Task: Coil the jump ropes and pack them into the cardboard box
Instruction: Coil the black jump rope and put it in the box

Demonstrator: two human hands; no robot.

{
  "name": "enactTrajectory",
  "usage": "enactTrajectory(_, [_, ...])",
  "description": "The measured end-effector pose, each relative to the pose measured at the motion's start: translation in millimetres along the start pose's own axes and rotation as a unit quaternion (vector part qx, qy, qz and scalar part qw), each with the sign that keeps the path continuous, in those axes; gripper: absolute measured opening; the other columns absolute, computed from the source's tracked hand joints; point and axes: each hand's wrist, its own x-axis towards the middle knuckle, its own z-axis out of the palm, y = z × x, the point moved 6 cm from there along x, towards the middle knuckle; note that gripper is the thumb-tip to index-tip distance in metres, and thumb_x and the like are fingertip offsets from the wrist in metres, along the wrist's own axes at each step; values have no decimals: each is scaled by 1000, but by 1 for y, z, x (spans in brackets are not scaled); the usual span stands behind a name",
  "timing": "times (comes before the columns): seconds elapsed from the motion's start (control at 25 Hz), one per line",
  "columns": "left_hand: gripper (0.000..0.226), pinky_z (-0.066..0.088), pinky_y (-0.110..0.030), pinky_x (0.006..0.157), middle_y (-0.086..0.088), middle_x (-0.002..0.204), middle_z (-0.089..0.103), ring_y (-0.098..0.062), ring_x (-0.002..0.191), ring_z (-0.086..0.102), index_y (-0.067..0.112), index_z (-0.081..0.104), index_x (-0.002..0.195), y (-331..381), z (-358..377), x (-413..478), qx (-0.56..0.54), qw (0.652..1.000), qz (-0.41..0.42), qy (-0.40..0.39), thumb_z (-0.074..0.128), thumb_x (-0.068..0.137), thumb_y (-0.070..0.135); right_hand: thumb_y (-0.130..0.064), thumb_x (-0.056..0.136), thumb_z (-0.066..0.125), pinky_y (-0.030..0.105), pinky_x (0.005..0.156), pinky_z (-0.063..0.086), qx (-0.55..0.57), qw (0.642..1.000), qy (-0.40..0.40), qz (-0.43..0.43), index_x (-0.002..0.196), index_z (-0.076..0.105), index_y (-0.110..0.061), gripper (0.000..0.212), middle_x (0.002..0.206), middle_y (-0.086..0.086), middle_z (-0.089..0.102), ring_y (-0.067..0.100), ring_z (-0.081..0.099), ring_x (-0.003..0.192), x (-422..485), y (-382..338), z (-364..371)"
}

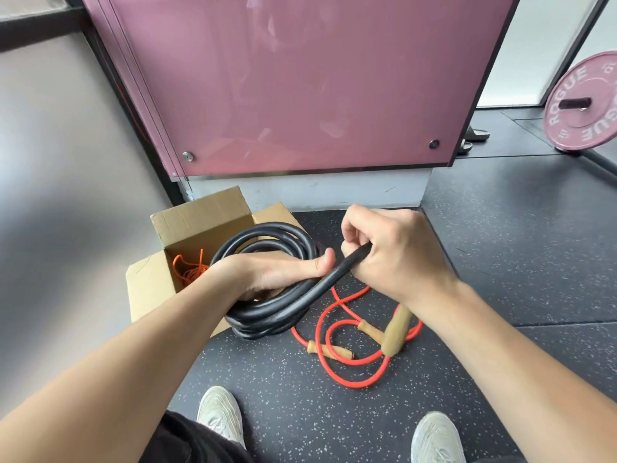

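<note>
The step in hand is the coiling of the thick black rope (263, 228), and I judge it is almost finished. The left hand (277, 272) grips the bundle of turns, the fingers going through the ring and the thumb lying over it. The right hand (390, 248) pinches the free end of the same rope, just beside the left thumb.

The next move, I think, is to tuck or wrap this end around the coil so that it does not spring open, and then to lower the coil into the cardboard box (200, 212). The box stands open directly behind the left hand.

I count three ropes:
- the black one in the grip;
- one thin orange rope (190, 272) already inside the box;
- one red rope (347, 379) lying loose on the floor, below the right hand.

There is one box. Near the red rope I see three wooden handles (397, 332); which rope the biggest belongs to, I cannot tell.
</note>
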Motion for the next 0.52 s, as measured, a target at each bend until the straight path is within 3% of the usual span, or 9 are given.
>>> enactTrajectory(0.12, [121,56,-33,78,-9,80,72,-24,73,69,6,65,86,14,21,6,-94,990,63,-81,49,18,105,-9,67,60,37,46,47,7,999,-32,30,69,54,-17,10,50,-8,43,30,51,48,2,12,13])
enactTrajectory(0.24, [81,49,-25,56,1,59,61,-12,50,57,16,64,68,32,48,-2,-227,948,116,-190,78,28,85,-11,66,60,29,47,42,58,993,-23,98,68,52,-18,11,46,-10,38,16,44,44,2,35,16])
enactTrajectory(0.32, [64,44,-22,52,3,56,53,-11,46,47,15,60,73,46,61,-11,-305,892,169,-289,86,45,66,-12,65,62,27,47,36,101,981,-22,166,65,50,-16,12,44,-7,40,11,36,43,-1,54,18])
enactTrajectory(0.4, [59,36,-23,51,2,59,48,-13,48,37,10,45,86,66,65,-25,-380,810,247,-373,81,62,51,-18,67,58,30,50,42,147,960,-61,229,63,50,-15,10,48,-5,45,19,42,49,-10,65,29])
enactTrajectory(0.52, [58,28,-30,54,1,62,45,-16,53,33,9,36,89,94,39,-40,-496,695,372,-363,77,67,43,-33,64,62,48,80,58,206,910,-181,311,71,61,-20,15,75,6,64,30,65,79,-28,47,58])
